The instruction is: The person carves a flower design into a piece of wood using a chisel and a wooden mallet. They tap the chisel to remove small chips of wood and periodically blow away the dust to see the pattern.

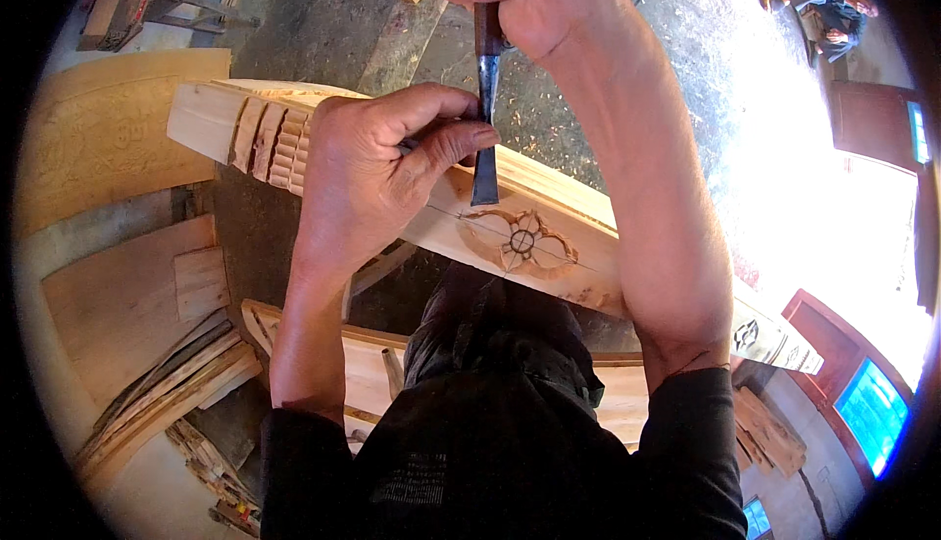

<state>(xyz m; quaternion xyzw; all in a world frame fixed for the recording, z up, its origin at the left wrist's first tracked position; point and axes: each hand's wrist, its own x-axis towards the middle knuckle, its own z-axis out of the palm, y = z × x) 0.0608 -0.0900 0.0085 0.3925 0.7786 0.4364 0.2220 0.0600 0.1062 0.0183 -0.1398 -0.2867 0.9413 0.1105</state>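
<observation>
My right hand (549, 1) is wrapped around the dark handle of a chisel at the top of the view. Lower down, my left hand (377, 153) pinches the same chisel (486, 179) by its metal shank between thumb and fingers. The flared blade points down at a pale wooden beam (441, 231), just up and left of a partly carved flower (524, 241) with pencil lines across it. Whether the edge touches the wood I cannot tell. Rows of rounded grooves (279, 148) are cut near the beam's left end, beyond my left wrist.
A second pale timber (368, 368) lies close to my body. To the left lean a carved panel (118, 138) and stacked boards (167, 408). Wood chips dot the floor (549, 119). A person (833, 25) sits far right, near bright daylight.
</observation>
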